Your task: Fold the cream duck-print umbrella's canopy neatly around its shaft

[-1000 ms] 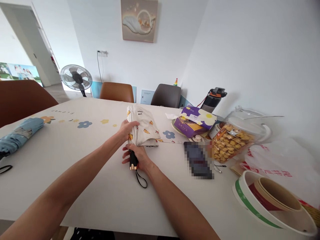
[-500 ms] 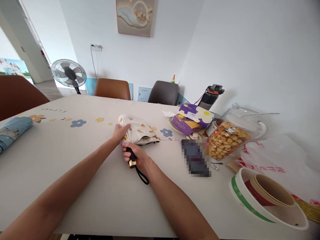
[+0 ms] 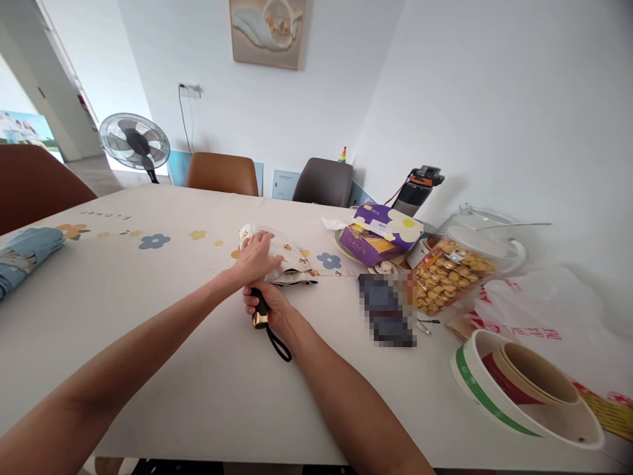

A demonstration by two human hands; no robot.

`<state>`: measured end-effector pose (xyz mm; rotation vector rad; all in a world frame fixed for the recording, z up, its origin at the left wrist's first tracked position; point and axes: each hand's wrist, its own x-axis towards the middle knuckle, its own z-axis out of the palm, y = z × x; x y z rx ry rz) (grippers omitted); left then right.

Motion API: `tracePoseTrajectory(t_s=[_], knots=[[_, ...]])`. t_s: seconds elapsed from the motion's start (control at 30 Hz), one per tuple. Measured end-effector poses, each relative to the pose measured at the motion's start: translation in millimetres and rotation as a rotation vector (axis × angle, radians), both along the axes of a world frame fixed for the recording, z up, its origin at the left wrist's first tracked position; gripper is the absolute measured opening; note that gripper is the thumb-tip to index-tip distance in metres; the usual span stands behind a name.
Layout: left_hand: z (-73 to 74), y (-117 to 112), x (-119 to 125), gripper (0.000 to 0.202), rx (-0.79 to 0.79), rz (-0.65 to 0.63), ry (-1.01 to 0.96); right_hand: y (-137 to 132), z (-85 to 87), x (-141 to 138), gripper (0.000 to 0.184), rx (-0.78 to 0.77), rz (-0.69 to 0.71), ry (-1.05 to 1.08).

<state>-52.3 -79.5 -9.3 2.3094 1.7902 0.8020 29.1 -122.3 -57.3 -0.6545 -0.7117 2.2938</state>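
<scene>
A white folding umbrella point(image 3: 291, 262) with small printed figures lies on the table, its loose cloth spreading to the right. My right hand point(image 3: 271, 303) is wrapped round its black handle, which has a gold end and a black wrist loop. Over the cloth rests my left hand point(image 3: 257, 256), palm down with fingers stretched out and slightly apart. It hides part of the umbrella's left side. A second umbrella point(image 3: 32, 254), blue and folded, lies at the table's left edge.
On the right of the table point(image 3: 198, 369) stand a purple tissue box point(image 3: 370, 244), a dark bottle point(image 3: 415, 191), a clear jar of snacks point(image 3: 450, 270), a plastic bag point(image 3: 548, 316) and a white-green bowl point(image 3: 489, 402). A blurred dark object point(image 3: 388, 313) lies nearer the middle.
My left hand has let go of the cloth's left edge and moved right across it, fingers now extended. My right hand keeps its hold on the handle.
</scene>
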Motion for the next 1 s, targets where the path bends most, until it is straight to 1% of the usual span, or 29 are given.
tracePoseTrajectory(t_s=[0.1, 0.17, 0.23, 0.3, 0.43, 0.5, 0.6, 0.73, 0.8, 0.87, 0.93, 1.0], knots=[[5.4, -1, 14, 0.056, -0.043, -0.204, 0.162, -1, -2.0, -2, 0.013, 0.051, -0.058, -0.015], [6.2, 1, 21, 0.054, -0.071, -0.304, 0.243, -2, -2.5, -3, 0.013, 0.078, -0.112, -0.015], [5.9, 5, 27, 0.047, -0.059, -0.328, 0.295, -3, -1.8, -3, 0.013, 0.082, -0.151, -0.014], [5.9, 9, 31, 0.040, -0.026, -0.303, 0.314, -3, 0.0, -4, 0.013, 0.072, -0.172, -0.022], [8.3, 15, 40, 0.027, 0.022, -0.272, 0.258, -4, 4.3, -4, 0.014, 0.045, -0.188, -0.043], [9.9, 15, 42, 0.025, 0.051, -0.220, 0.186, -4, 5.1, -4, 0.014, 0.028, -0.192, -0.048], [13.1, 12, 42, 0.024, 0.109, -0.101, 0.039, -4, 4.2, -4, 0.014, 0.005, -0.197, -0.047], [20.7, 1, 31, 0.016, 0.190, 0.051, -0.183, -3, 3.5, -3, 0.012, -0.019, -0.206, -0.044], [23.9, -6, 18, 0.011, 0.213, 0.124, -0.310, -3, 4.5, -3, 0.014, -0.034, -0.201, -0.050], [23.7, -12, 0, 0.008, 0.234, 0.187, -0.459, -2, 6.0, -3, 0.016, -0.049, -0.191, -0.058], [18.5, -18, -20, 0.011, 0.218, 0.244, -0.633, -2, 7.5, -2, 0.018, -0.056, -0.182, -0.060], [9.0, -23, -39, 0.016, 0.119, 0.276, -0.814, -2, 8.6, -1, 0.020, -0.058, -0.175, -0.055]])
